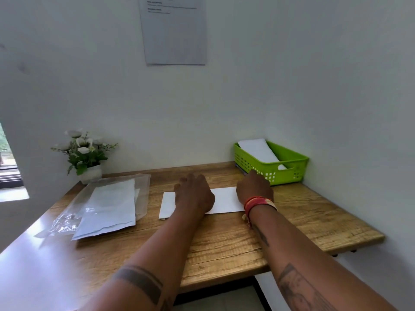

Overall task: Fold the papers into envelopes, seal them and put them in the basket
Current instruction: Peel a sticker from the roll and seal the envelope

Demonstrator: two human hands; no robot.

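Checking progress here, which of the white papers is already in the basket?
The folded white paper leaning inside the green basket, back right. The others lie on the table: one under both hands, the rest stacked at left.

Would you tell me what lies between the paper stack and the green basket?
In the head view, the folded paper lies between stack and basket, with the left hand and right hand on it.
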